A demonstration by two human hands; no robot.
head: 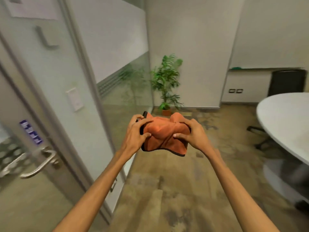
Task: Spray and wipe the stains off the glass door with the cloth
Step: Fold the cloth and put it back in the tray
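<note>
An orange cloth (164, 136) with a dark hem is bunched up between both my hands at the middle of the view, held out in front of me above the floor. My left hand (136, 131) grips its left side and my right hand (192, 133) grips its right side. The glass door (15, 101) stands at the far left, with a metal lever handle (38, 164) and a blue sticker (31, 132) on it. No spray bottle is in sight.
A glass wall (117, 52) with a frosted band runs from the door frame to the far corner. A potted plant (167, 84) stands in that corner. A round white table (284, 121) and a dark chair (287, 82) are at the right.
</note>
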